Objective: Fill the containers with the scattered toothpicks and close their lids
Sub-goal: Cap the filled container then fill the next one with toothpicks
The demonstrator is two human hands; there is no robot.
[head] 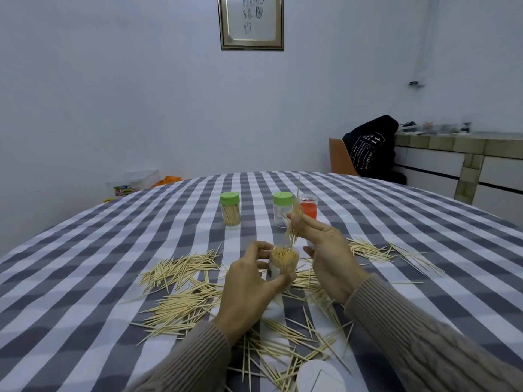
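Observation:
My left hand [249,287] grips an open clear container [283,261] that is packed with upright toothpicks and stands on the checked tablecloth [85,264]. My right hand [328,256] pinches a small bundle of toothpicks [294,219] just above and behind the container's mouth. Many loose toothpicks [181,295] lie scattered around both hands. A white lid [319,376] lies at the near edge of the table.
At the back stand a green-lidded jar [230,209] full of toothpicks, a green-lidded clear jar [282,209] and a red container [309,207]. A chair [339,159] with a black garment stands beyond the table, next to a counter [452,154] on the right.

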